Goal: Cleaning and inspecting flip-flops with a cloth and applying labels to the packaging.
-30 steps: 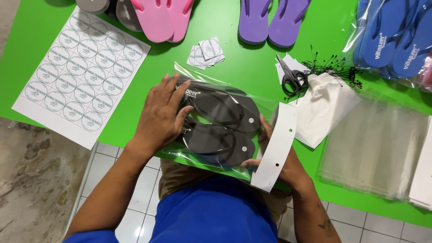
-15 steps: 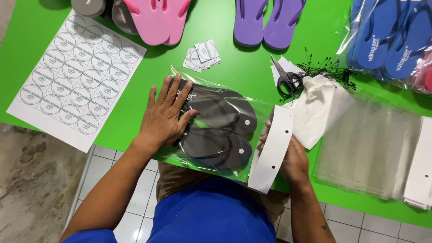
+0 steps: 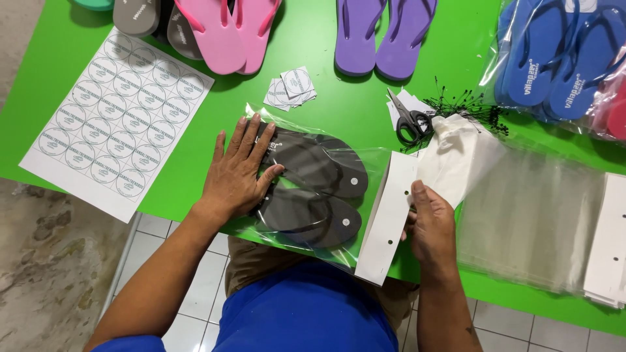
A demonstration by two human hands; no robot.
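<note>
- Clear plastic bag holding a pair of dark grey flip-flops lies at the near edge of a bright green desk, between the person's two hands.
- Left hand lies flat with fingers spread, pressing down on the bag over the strap end of the flip-flops.
- Right hand has its fingers closed on the edge of the white card header at the bag's open end; this strip has punched holes.
- Judged by look, the bag is thin, glossy and slippery, the foam sandals light and springy, and the card stiff enough to grip by its edge.
- Just beyond the right hand sit a crumpled white cloth, black-handled scissors and a pile of thin black ties.
- To its right lies a stack of empty clear bags.
- Left of the left hand is a sheet of round stickers.
- Farther off are pink flip-flops and purple flip-flops.
</note>
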